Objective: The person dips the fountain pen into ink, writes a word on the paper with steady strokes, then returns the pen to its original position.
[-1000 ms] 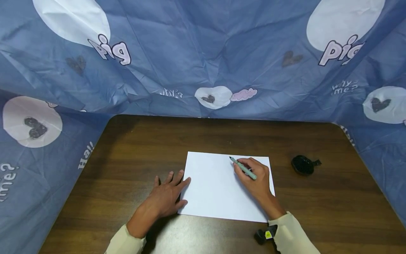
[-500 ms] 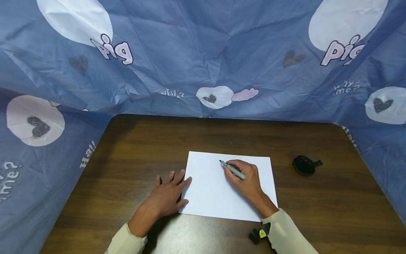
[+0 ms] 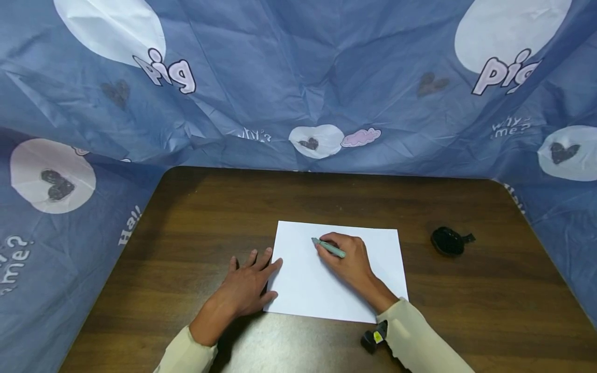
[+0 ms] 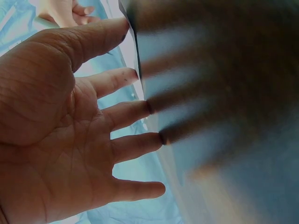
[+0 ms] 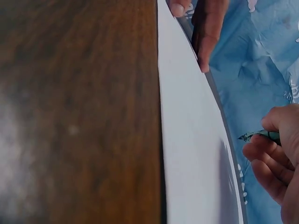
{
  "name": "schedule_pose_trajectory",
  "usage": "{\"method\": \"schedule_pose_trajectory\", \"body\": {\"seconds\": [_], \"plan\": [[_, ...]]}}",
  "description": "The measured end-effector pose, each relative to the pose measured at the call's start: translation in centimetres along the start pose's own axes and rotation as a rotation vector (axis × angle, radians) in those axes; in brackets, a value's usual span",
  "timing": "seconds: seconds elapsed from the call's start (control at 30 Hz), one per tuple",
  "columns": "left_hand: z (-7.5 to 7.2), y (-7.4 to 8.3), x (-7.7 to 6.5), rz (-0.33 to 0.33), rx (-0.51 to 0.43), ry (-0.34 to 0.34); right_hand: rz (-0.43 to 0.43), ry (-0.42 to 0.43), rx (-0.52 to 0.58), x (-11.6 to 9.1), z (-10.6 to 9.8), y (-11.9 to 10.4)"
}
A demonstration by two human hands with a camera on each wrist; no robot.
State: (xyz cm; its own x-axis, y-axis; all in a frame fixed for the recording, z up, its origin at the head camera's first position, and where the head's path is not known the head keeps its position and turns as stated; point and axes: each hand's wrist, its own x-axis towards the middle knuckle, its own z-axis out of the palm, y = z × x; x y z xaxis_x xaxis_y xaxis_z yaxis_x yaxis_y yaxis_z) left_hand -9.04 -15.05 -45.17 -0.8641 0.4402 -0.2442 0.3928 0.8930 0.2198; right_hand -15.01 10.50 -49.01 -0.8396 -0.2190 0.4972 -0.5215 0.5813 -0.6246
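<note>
A white sheet of paper (image 3: 303,290) lies on the brown table, and no marks show on it. My left hand (image 3: 244,285) rests at its left edge with fingers spread; thumb and index fingertips touch the sheet. The left wrist view shows that hand's palm (image 4: 56,126) and straight fingers. Over the sheet's upper middle, my right hand (image 3: 351,259) pinches a green pen (image 3: 333,249) between thumb and fingers, its dark tip pointing up and left. In the right wrist view the pen tip (image 5: 243,137) appears raised off the paper.
On the right of the wood-grain table (image 3: 210,207) sits a round black object (image 3: 448,241) with a short tab. A black wrist camera (image 3: 373,338) hangs by the right sleeve. Blue printed cloth (image 3: 261,93) surrounds the table at the back and sides.
My right hand has moved left across the paper with the pen, from near the sheet's right side to its upper middle. The left hand stays in place.
</note>
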Motion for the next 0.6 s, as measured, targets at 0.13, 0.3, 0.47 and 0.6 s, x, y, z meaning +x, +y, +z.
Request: {"method": "schedule_pose_trajectory", "body": {"seconds": [0.13, 0.3, 0.47, 0.6], "plan": [[0.04, 0.01, 0.01, -0.001, 0.007, -0.003, 0.015, -0.022, -0.007, 0.08, 0.35, -0.28], [0.09, 0.04, -0.02, -0.008, 0.002, -0.013, 0.023, -0.044, -0.017, 0.17, 0.70, -0.51], [0.05, 0.08, 0.03, -0.014, 0.005, -0.024, 0.030, -0.052, -0.019, 0.26, 0.87, -0.66], [-0.06, 0.09, 0.10, -0.019, 0.012, -0.030, 0.043, -0.068, -0.013, 0.35, 1.00, -0.69]]}}
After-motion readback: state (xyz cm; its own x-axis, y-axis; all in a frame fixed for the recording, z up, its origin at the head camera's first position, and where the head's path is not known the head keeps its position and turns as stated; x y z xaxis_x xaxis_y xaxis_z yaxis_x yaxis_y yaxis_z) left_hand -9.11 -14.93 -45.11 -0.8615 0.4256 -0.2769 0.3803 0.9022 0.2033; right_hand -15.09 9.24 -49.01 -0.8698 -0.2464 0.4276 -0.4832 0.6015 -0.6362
